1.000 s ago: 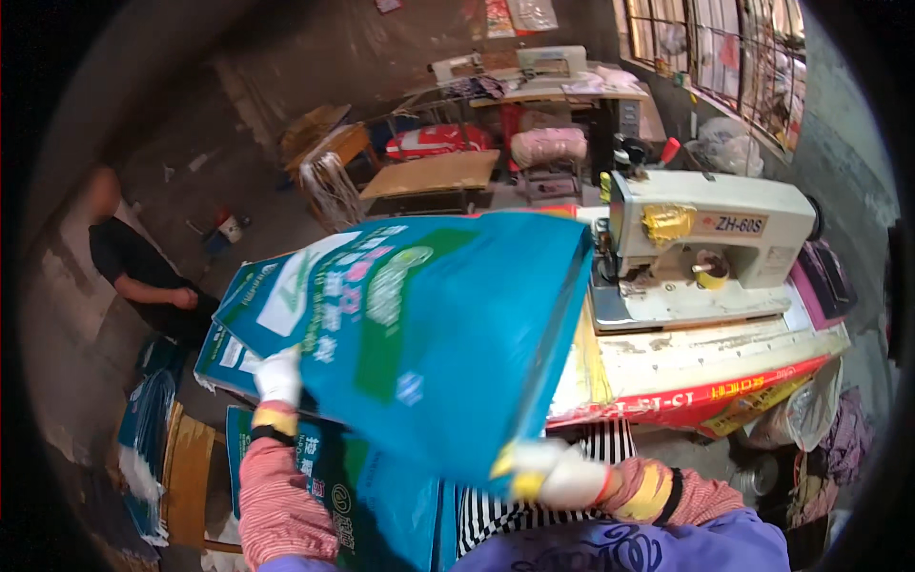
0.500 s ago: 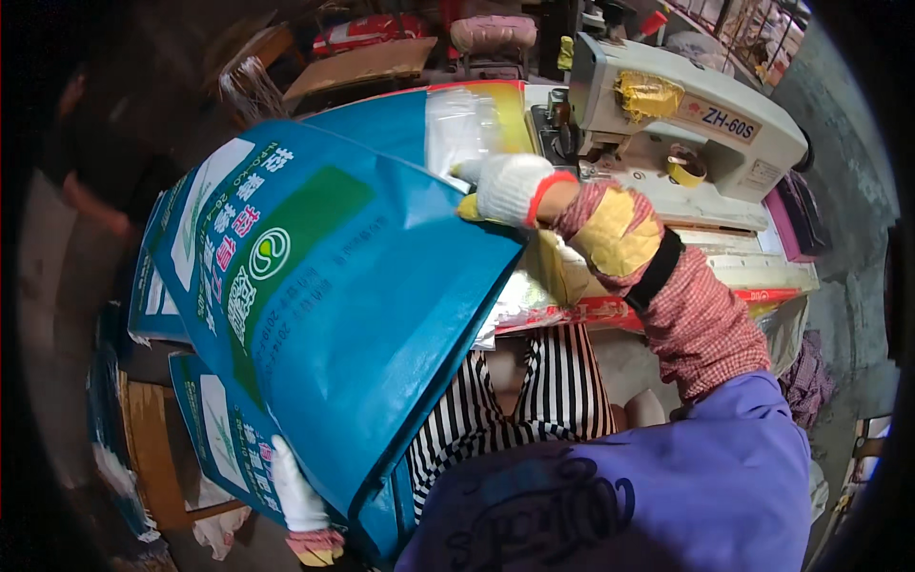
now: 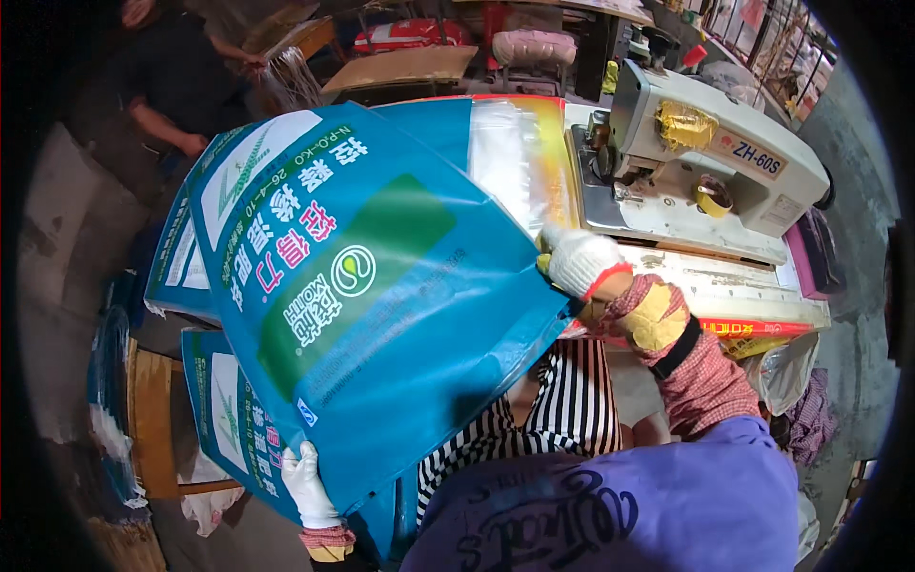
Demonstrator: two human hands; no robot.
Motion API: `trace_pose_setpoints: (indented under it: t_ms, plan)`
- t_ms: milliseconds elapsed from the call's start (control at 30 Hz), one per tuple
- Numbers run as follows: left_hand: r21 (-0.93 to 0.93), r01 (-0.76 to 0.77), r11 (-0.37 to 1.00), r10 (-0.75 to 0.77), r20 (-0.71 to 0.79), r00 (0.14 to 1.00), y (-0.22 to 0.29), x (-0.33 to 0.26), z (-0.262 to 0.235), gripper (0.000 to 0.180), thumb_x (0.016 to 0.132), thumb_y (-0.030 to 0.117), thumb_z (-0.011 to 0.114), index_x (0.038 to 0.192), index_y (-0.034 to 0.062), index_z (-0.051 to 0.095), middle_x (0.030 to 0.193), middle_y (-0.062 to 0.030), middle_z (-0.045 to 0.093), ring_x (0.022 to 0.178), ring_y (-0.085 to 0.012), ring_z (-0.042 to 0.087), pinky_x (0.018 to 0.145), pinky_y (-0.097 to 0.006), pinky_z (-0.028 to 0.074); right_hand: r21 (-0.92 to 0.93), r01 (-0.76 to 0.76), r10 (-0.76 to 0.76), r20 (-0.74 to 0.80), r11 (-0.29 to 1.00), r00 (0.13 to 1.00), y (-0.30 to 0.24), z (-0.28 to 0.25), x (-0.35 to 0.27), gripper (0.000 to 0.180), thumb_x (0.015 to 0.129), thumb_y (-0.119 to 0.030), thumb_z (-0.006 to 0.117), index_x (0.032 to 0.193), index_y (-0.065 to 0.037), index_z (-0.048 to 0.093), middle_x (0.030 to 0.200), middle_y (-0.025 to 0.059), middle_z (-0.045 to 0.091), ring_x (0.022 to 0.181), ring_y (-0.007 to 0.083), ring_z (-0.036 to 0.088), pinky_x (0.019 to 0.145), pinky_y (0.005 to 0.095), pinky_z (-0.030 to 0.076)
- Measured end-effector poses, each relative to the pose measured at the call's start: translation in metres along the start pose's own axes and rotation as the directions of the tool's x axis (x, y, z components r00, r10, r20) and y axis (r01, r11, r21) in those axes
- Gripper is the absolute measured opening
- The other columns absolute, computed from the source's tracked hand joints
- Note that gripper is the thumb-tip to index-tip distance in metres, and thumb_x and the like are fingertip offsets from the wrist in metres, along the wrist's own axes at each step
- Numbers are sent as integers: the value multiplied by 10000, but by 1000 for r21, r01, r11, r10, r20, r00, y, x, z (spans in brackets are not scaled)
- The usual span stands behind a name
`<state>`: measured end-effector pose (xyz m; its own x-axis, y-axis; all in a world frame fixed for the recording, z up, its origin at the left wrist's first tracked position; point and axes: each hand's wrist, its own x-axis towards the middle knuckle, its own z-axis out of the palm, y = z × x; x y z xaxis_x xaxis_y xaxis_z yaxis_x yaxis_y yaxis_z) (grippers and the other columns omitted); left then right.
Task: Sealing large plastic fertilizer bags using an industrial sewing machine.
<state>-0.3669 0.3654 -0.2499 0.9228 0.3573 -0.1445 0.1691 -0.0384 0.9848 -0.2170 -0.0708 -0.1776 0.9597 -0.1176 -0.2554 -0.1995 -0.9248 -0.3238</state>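
Note:
A large blue woven sack (image 3: 400, 367) with a green band and white printing spreads over my lap and the table's near left part. My right hand (image 3: 583, 264), in a white knitted glove, grips the sack's right corner; its fingertips are partly hidden. At the sack's near left edge, my left hand (image 3: 310, 488), also gloved, is closed on the border. Beneath lie more blue sacks (image 3: 424, 132), with a clear plastic liner (image 3: 500, 153) showing beside my right hand. A white sewing machine (image 3: 715, 129) stands on the table beyond that hand.
A yellow tape roll (image 3: 713, 197) rests on the machine's base. Another blue sack (image 3: 224, 405) hangs low at left, by a wooden stool (image 3: 152, 419). A person in dark clothes (image 3: 186, 81) is at the far left. A purple box (image 3: 813, 253) sits right of the machine.
My right hand has drawn the sack's corner to the right and nearer me. The sack now lies flatter, its printing more fully shown. My left hand stays at the near edge.

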Motion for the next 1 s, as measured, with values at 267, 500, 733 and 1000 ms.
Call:
trace_pose_setpoints:
  t_ms: [267, 500, 733, 1000]
  plan:
    - [220, -52, 974, 51, 10, 999, 1, 2, -8, 311, 867, 186, 526, 1122, 8, 520, 958, -30, 549, 820, -124, 500, 742, -272, 428, -114, 91, -105, -126, 989, 986, -65, -67, 63, 689, 708, -425, 635, 1241, -20, 471, 1103, 265, 562, 1054, 359, 543, 894, 404, 424]
    - [370, -29, 929, 31, 2, 1000, 27, -27, 19, 333, 904, 248, 516, 1095, -23, 551, 984, -103, 576, 874, -205, 508, 784, -329, 415, 230, 122, -123, -11, 966, 992, -17, 43, 119, 433, 791, -406, 607, 965, -12, 647, 946, 211, 635, 880, 346, 606, 779, 414, 461]
    - [288, 38, 957, -23, -58, 998, 11, -11, -6, 362, 909, 322, 514, 1010, -17, 589, 899, -61, 593, 810, -155, 508, 729, -305, 418, 87, 315, -292, -204, 945, 934, -12, -9, -39, 481, 822, -343, 560, 1248, -138, 474, 1107, 204, 566, 1035, 332, 554, 847, 401, 457]
    - [746, -165, 645, 185, 57, 981, 62, 21, 11, 402, 908, 360, 462, 892, -26, 572, 869, -246, 582, 799, -393, 533, 729, -437, 428, 111, 105, -72, -268, 988, 961, 2, 33, -85, 403, 792, -328, 585, 1157, -157, 582, 957, 184, 600, 862, 330, 593, 765, 402, 471]
